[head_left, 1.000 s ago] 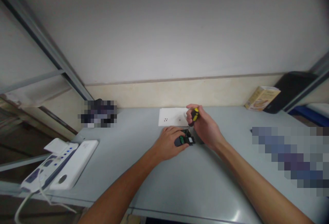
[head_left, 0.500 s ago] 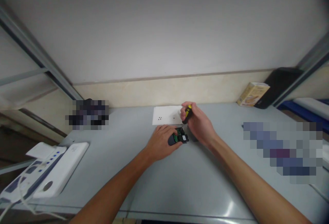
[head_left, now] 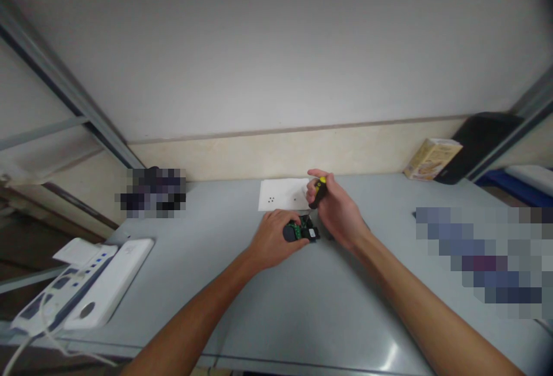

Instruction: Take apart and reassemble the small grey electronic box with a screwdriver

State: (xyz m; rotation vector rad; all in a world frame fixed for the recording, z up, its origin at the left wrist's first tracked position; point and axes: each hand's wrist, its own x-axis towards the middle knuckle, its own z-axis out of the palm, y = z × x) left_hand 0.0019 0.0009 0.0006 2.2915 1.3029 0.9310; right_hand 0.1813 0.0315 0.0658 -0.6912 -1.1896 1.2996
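Observation:
My left hand (head_left: 273, 239) is closed on a small black device (head_left: 301, 231) with a green circuit board showing, pressing it against the grey table (head_left: 276, 307). My right hand (head_left: 337, 210) grips a screwdriver with a black and yellow handle (head_left: 319, 190), held upright with its tip down at the device. Just behind both hands lies a white sheet of paper (head_left: 280, 194) with several tiny dark screws on it.
A white power strip with blue switches (head_left: 71, 284) and a white flat box (head_left: 114, 278) lie at the table's left front. A yellow carton (head_left: 432, 159) and a black object (head_left: 479, 143) lean on the back wall at right. Blurred patches sit at back left and right.
Both hands have stayed together over the device. My left fingers shifted a little around it, and the screwdriver handle stands slightly more upright. The camera view swayed sideways.

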